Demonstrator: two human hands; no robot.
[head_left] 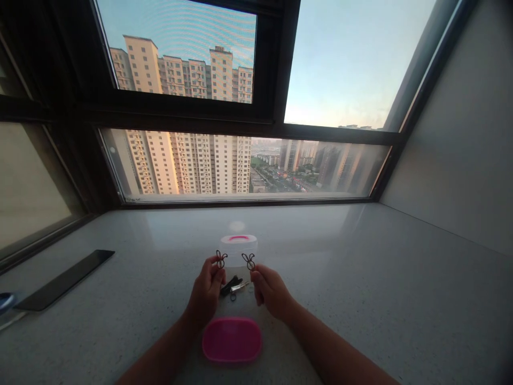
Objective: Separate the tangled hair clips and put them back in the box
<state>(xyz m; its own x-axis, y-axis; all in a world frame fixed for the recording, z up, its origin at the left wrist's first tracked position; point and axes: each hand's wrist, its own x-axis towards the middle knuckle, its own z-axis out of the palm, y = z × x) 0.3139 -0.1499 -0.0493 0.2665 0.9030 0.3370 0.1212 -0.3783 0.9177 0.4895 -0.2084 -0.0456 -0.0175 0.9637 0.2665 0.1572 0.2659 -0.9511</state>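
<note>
My left hand [206, 291] pinches a small dark rabbit-shaped clip [220, 259] and holds it up. My right hand [270, 289] pinches a second matching clip [249, 261] at the same height. Both hands hover above the pale speckled countertop [360, 278]. Between them on the counter lie a small black piece and a metal clip [235, 287]. A clear plastic box with a pink handle [238, 246] stands just behind the hands. A pink oval lid [232, 339] lies between my forearms, closer to me.
A long dark flat strip [64, 279] lies on the counter at the left, with a blue object [6, 302] at the left edge. A dark-framed window [276, 123] runs along the back, and a grey wall [460, 160] stands at the right.
</note>
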